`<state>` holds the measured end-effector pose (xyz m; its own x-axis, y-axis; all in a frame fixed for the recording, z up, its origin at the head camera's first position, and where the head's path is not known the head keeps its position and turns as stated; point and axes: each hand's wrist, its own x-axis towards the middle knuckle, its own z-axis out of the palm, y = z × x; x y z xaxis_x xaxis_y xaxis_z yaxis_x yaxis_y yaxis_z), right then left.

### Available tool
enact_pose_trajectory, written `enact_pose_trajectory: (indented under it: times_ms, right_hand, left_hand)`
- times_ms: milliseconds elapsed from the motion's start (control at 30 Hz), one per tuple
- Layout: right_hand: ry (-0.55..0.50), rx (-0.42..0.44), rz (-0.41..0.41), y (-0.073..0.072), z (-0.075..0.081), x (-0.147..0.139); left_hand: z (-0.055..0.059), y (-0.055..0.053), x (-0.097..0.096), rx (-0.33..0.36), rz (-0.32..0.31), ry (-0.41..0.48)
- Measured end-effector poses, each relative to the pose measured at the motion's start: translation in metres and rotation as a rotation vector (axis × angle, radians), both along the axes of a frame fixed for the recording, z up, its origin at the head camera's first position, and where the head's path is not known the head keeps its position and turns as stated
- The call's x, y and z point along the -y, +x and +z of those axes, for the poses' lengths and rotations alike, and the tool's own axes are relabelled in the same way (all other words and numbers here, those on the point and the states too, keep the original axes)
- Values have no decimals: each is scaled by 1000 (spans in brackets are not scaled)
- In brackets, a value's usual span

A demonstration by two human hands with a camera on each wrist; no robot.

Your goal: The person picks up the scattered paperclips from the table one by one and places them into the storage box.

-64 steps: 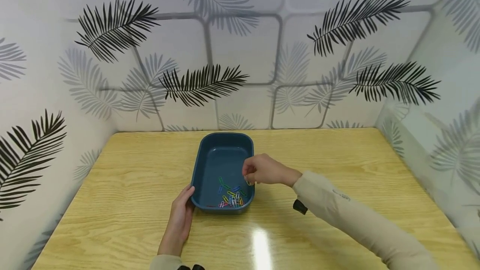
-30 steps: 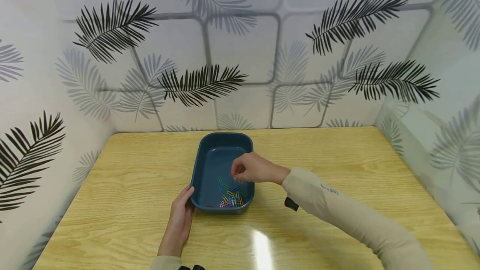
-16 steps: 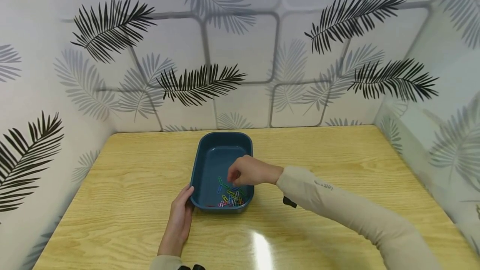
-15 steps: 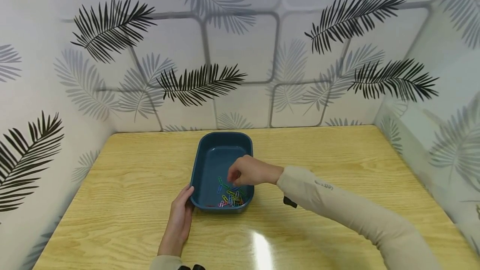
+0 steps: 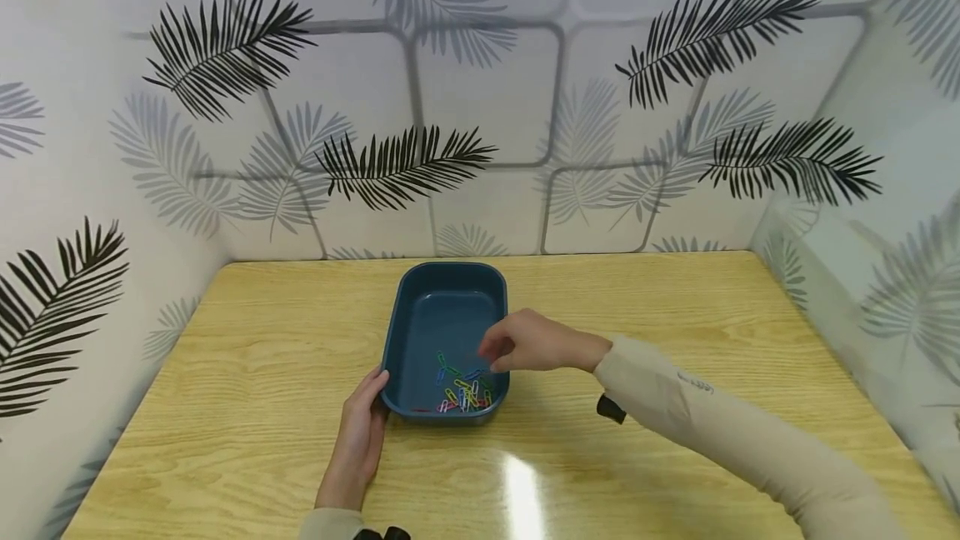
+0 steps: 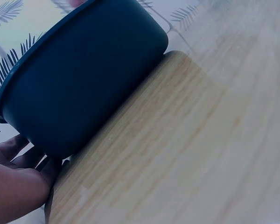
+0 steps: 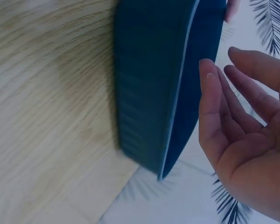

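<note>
A dark blue rectangular tray (image 5: 442,319) stands on the table, with a small heap of coloured paper clips (image 5: 452,396) near its front end. My left hand (image 5: 360,432) holds the tray's front left corner, thumb on the rim; in the left wrist view its fingers (image 6: 35,156) lie against the outer wall. Over the tray's right rim hovers my right hand (image 5: 532,342). In the right wrist view this hand (image 7: 245,135) has its thumb and fingertips apart and nothing between them. The clips are hidden in both wrist views.
The light wooden table (image 5: 247,357) extends around the tray on all sides. Behind it rises a wall (image 5: 487,98) with a leaf pattern, and side walls flank the table. A bright light reflection lies on the tabletop in front of the tray.
My right hand carried a yellow paper clip in over the tray, let it go above the heap, and has since drawn back right to the rim. The left hand and tray stay put.
</note>
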<state>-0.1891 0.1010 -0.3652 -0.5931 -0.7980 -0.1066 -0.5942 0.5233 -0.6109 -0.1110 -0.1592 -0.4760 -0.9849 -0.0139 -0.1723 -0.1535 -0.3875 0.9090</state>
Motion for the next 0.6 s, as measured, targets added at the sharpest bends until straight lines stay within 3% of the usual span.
enact_pose_trajectory:
  times_ms: [367,600]
  right_hand:
    - [-41,24,-187,10,-19,-85]
    - [11,44,-335,30,-38,-129]
  left_hand:
    - [4,0,0,-3,7,-2]
    - [2,-1,1,23,5,14]
